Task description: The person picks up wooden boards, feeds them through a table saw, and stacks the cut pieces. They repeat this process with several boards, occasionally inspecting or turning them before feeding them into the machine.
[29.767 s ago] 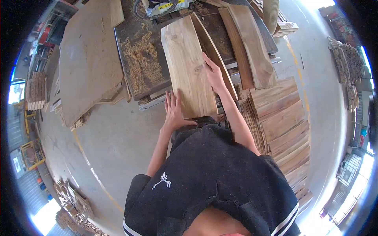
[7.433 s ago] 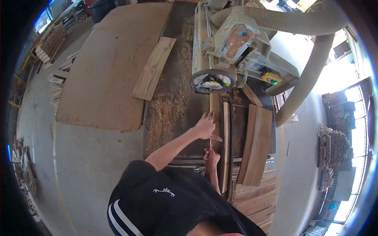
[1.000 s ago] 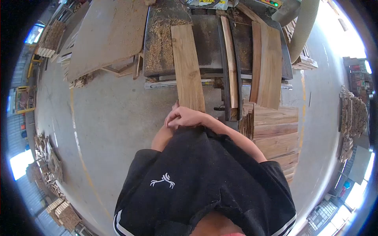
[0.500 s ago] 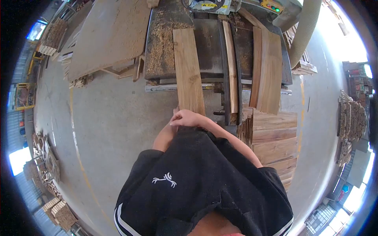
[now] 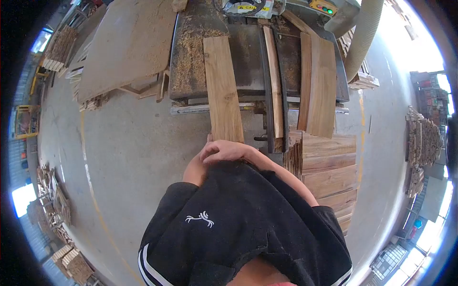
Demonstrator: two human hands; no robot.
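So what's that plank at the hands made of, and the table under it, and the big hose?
Plank: raw, unfinished wood with visible grain. Table: apparently dark, dull metal, sawdust lying on it. Hose: probably ribbed flexible plastic, pale beige. The right hand rests at the plank's near end.

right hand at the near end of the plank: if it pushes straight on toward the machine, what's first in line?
Likely nothing on the table: ahead of the right hand the plank runs over sawdust to the saw guard, the first thing in line. Depth there is unclear.
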